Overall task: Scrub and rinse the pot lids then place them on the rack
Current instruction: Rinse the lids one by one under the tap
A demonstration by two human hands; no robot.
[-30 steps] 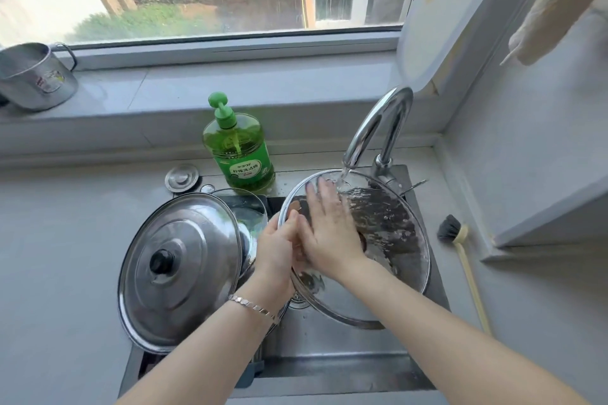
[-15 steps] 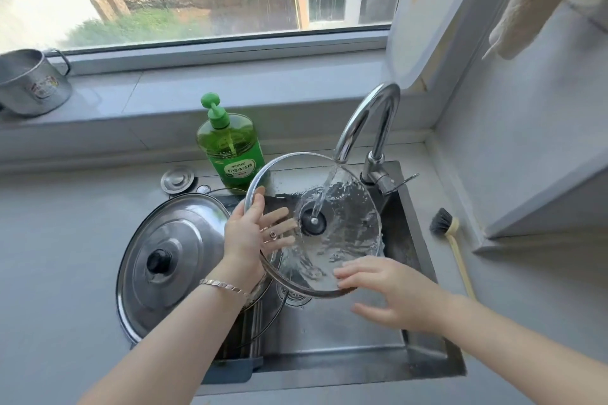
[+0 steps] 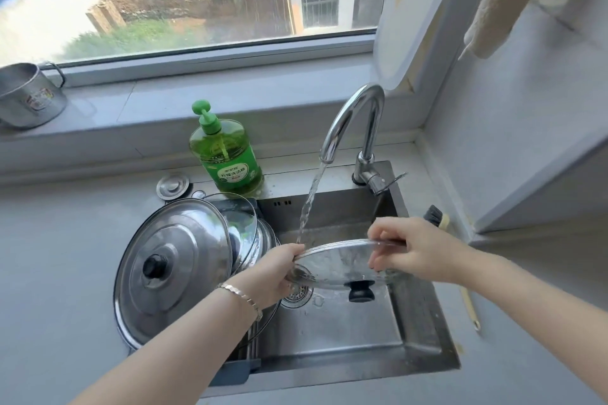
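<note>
A person is holding a glass lid (image 3: 339, 261) almost flat above the sink (image 3: 345, 339), with its black knob (image 3: 361, 292) pointing down, while water from the tap (image 3: 353, 122) is falling onto its left edge. The left hand (image 3: 274, 273) is gripping the rim on the left, fingers curled round the edge. The right hand (image 3: 424, 253) is pinching the opposite rim between thumb and fingers. The lid is stiff and probably fairly weighty. Being wet glass, it is likely slippery and would chip or shatter if it dropped against the steel basin. The banded rim is giving two firm holds for turning it under the stream, and the knob looks the safer single grip for carrying it across. At the sink's left side the rack (image 3: 250, 344) is already carrying a large steel lid (image 3: 171, 270), with a second glass lid (image 3: 238, 220) leaning behind it, so setting this one down is going to call for a slow, careful lean against its neighbours.
</note>
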